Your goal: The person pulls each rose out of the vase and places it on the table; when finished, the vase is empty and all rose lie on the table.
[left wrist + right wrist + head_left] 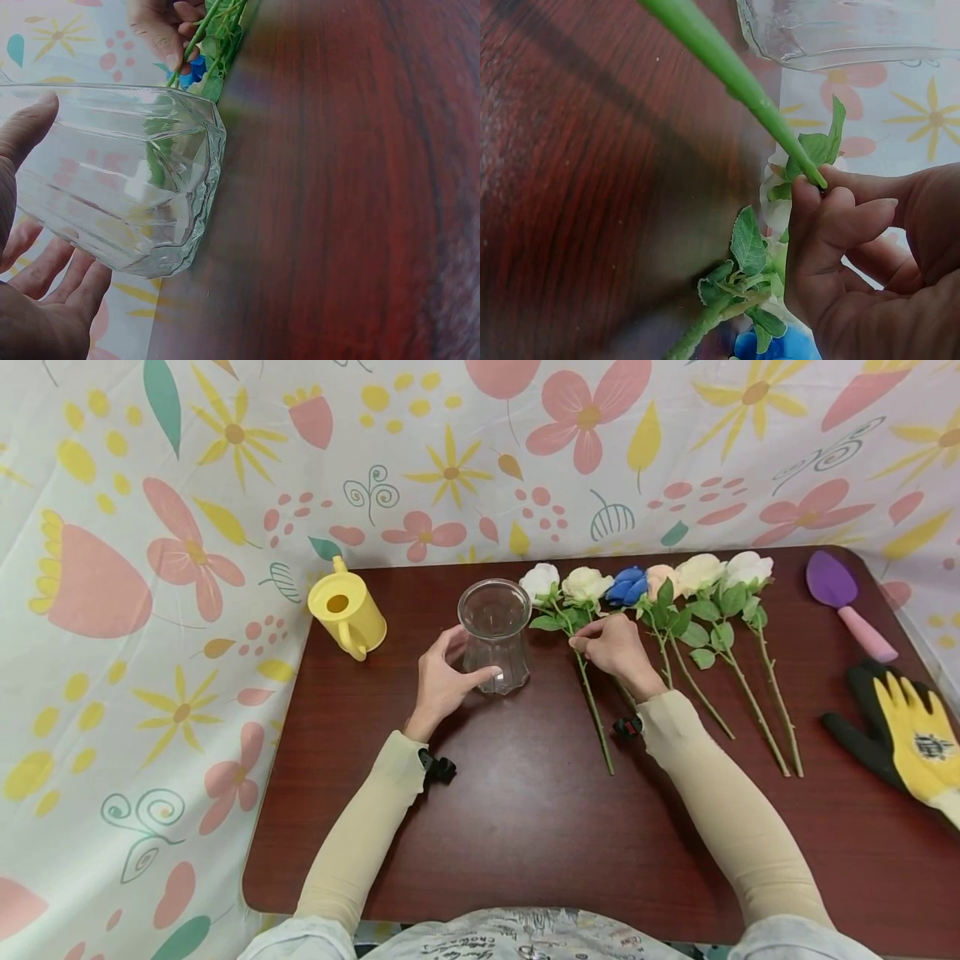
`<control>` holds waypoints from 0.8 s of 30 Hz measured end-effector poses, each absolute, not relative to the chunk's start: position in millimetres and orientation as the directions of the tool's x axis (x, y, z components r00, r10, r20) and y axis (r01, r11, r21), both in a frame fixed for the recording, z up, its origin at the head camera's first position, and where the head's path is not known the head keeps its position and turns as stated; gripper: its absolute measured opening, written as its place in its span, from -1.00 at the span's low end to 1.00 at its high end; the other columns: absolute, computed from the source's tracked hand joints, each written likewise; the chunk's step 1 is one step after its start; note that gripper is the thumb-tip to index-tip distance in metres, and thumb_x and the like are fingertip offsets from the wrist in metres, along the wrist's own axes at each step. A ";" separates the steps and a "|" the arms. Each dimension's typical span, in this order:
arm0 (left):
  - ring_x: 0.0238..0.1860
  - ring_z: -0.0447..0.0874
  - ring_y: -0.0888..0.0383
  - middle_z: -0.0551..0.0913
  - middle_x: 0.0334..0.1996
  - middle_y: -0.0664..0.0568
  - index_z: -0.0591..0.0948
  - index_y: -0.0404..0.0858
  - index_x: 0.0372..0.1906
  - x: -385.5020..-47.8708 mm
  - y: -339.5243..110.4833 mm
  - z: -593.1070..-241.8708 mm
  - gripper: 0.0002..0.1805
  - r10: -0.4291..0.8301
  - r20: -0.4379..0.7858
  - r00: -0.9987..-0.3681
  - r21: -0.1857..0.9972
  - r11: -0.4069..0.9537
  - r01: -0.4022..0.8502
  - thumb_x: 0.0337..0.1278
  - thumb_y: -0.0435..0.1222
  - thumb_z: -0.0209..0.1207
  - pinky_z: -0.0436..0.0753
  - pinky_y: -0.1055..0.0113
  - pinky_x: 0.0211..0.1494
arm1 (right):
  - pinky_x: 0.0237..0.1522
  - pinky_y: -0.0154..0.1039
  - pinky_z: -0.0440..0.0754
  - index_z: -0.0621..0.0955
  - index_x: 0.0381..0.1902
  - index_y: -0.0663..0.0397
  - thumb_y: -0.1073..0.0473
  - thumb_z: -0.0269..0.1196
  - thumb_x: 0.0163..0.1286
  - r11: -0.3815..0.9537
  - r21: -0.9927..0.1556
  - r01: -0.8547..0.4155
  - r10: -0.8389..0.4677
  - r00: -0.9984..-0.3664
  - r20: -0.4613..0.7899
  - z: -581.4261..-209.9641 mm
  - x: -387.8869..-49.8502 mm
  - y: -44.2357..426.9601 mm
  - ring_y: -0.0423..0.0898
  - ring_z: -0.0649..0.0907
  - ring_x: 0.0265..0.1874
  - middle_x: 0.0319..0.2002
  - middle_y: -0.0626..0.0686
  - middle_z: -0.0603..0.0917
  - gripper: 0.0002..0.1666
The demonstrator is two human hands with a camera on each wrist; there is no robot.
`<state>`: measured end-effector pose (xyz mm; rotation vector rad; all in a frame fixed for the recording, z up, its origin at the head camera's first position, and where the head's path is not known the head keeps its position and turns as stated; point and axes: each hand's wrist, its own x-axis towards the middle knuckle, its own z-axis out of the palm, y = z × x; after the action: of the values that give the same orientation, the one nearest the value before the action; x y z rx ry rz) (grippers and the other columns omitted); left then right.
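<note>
A clear glass vase (508,662) stands upright on the table, flared at its rim. My left hand (442,681) holds it from the left, thumb across the near side and fingers around the far side. In the left wrist view, the thumb and fingertips lie against the ribbed glass (120,180). To the vase's right, my right hand (618,652) pinches the green stem of the leftmost white rose (539,583) just below its leaves. The right wrist view shows that stem (742,90) between thumb and fingertips. A cream rose (586,584) and a blue rose (627,587) lie beside this hand.
Further right lie a peach rose (663,581), another cream rose (701,572) and another white rose (748,568). A yellow watering can (356,618) stands at the back left. A purple trowel (831,578) and yellow-black gloves (915,727) lie at the right. Patterned cloth hangs behind the table.
</note>
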<state>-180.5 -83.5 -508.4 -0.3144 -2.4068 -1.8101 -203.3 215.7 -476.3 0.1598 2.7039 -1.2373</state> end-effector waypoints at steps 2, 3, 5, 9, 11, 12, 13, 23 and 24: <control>0.36 0.73 -0.15 0.72 0.29 -0.26 0.59 -0.32 0.44 -180.8 -83.3 -508.7 -0.09 0.097 0.216 -0.972 0.935 0.266 0.234 -0.10 -0.29 0.73 0.74 0.07 0.51 | -0.44 -0.37 0.57 0.87 -0.04 0.25 0.13 0.42 0.53 0.655 -0.738 0.163 0.030 -0.981 -0.190 -476.7 -203.8 216.0 -0.17 0.72 -0.50 -0.48 0.07 0.84 -0.72; 0.36 0.72 -0.15 0.72 0.29 -0.26 0.59 -0.32 0.44 -180.9 -83.2 -508.9 -0.09 0.097 0.217 -0.971 0.935 0.264 0.235 -0.10 -0.29 0.73 0.74 0.07 0.51 | -0.44 -0.38 0.57 0.87 -0.04 0.25 0.13 0.42 0.53 0.659 -0.735 0.159 0.028 -0.982 -0.187 -477.1 -204.0 216.1 -0.21 0.70 -0.52 -0.48 0.07 0.84 -0.72; 0.36 0.72 -0.15 0.72 0.29 -0.26 0.59 -0.32 0.44 -181.2 -83.0 -509.3 -0.10 0.098 0.217 -0.971 0.936 0.262 0.236 -0.10 -0.30 0.73 0.74 0.07 0.51 | -0.43 -0.38 0.56 0.87 -0.05 0.26 0.13 0.42 0.52 0.663 -0.733 0.156 0.031 -0.983 -0.181 -477.6 -204.5 216.2 -0.29 0.66 -0.55 -0.47 0.08 0.85 -0.72; 0.36 0.72 -0.15 0.72 0.28 -0.25 0.59 -0.32 0.45 -181.1 -82.9 -509.4 -0.09 0.098 0.217 -0.971 0.938 0.256 0.235 -0.10 -0.31 0.73 0.73 0.08 0.51 | -0.42 -0.37 0.56 0.88 -0.06 0.24 0.12 0.43 0.52 0.676 -0.722 0.148 0.036 -0.985 -0.168 -477.9 -204.7 216.1 -0.33 0.64 -0.56 -0.42 0.12 0.87 -0.72; 0.36 0.72 -0.15 0.72 0.28 -0.25 0.59 -0.31 0.45 -181.1 -83.2 -509.5 -0.09 0.097 0.218 -0.971 0.938 0.255 0.236 -0.11 -0.31 0.73 0.73 0.08 0.52 | -0.41 -0.36 0.57 0.88 -0.06 0.23 0.12 0.43 0.52 0.682 -0.716 0.149 0.040 -0.985 -0.167 -478.1 -204.6 216.1 -0.32 0.64 -0.56 -0.39 0.13 0.87 -0.72; 0.36 0.72 -0.15 0.72 0.28 -0.25 0.59 -0.31 0.45 -181.0 -83.4 -509.4 -0.09 0.097 0.218 -0.971 0.938 0.255 0.236 -0.11 -0.31 0.73 0.73 0.07 0.52 | -0.41 -0.36 0.57 0.88 -0.07 0.23 0.11 0.43 0.52 0.685 -0.713 0.149 0.040 -0.985 -0.168 -478.2 -204.5 216.2 -0.31 0.64 -0.55 -0.38 0.14 0.87 -0.72; 0.36 0.72 -0.15 0.72 0.28 -0.25 0.59 -0.31 0.45 -180.9 -83.6 -509.3 -0.09 0.098 0.219 -0.971 0.937 0.255 0.237 -0.11 -0.31 0.73 0.73 0.07 0.52 | -0.42 -0.35 0.57 0.88 -0.07 0.23 0.11 0.43 0.52 0.687 -0.711 0.149 0.039 -0.985 -0.168 -478.3 -204.3 216.2 -0.31 0.64 -0.55 -0.38 0.14 0.87 -0.72; 0.36 0.72 -0.16 0.72 0.28 -0.26 0.59 -0.32 0.44 -180.9 -83.8 -509.3 -0.09 0.101 0.228 -0.968 0.936 0.251 0.246 -0.10 -0.31 0.73 0.73 0.05 0.52 | -0.42 -0.33 0.56 0.89 -0.11 0.21 0.11 0.46 0.50 0.696 -0.704 0.142 0.040 -0.986 -0.159 -481.9 -205.3 217.3 -0.25 0.63 -0.54 -0.39 0.15 0.87 -0.75; 0.36 0.72 -0.16 0.72 0.28 -0.26 0.59 -0.32 0.44 -180.8 -83.7 -509.1 -0.09 0.101 0.227 -0.969 0.936 0.252 0.246 -0.10 -0.31 0.73 0.73 0.05 0.52 | -0.40 -0.32 0.55 0.89 -0.12 0.21 0.11 0.46 0.49 0.701 -0.699 0.139 0.039 -0.987 -0.157 -482.5 -205.5 217.5 -0.22 0.64 -0.51 -0.38 0.15 0.87 -0.75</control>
<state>-180.8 -83.7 -509.1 -0.3327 -2.3878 -1.8205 -205.5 217.5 -482.5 0.1455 2.7761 -1.1573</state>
